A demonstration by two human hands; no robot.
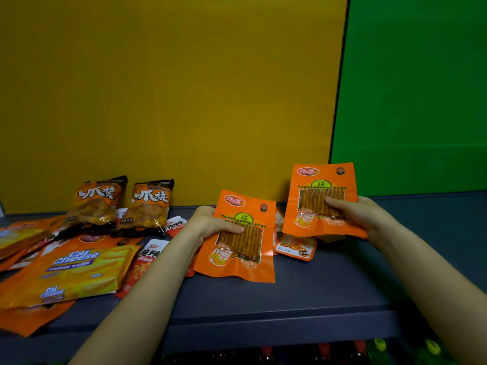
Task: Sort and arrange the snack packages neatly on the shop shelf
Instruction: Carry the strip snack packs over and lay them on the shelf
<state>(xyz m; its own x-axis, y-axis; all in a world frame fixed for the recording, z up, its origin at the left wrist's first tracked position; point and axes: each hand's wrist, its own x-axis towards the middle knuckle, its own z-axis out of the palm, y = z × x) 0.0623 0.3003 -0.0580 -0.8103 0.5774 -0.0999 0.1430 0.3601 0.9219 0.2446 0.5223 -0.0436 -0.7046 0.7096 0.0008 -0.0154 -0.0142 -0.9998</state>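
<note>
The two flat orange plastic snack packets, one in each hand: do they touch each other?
Apart. The head view shows a narrow gap between the left-hand packet and the right-hand packet; a smaller shelf packet shows through it.

At your 8 o'clock the yellow wafer bag [79, 270] reads "Cal Cheese" over "CHEESE WAFER", with a smaller "Cal Cheese" mark repeated on its near edge. At 9 o'clock the dark crisp bag [97, 204] and its twin [151, 206] each carry two big white Chinese characters. The left pouch [237, 241] in your left grip [210, 222] at 6 o'clock and the right pouch [322, 198] in your right grip [353, 214] at 4 o'clock both bear a red oval logo with white Chinese characters and a round green label too small to read.
</note>
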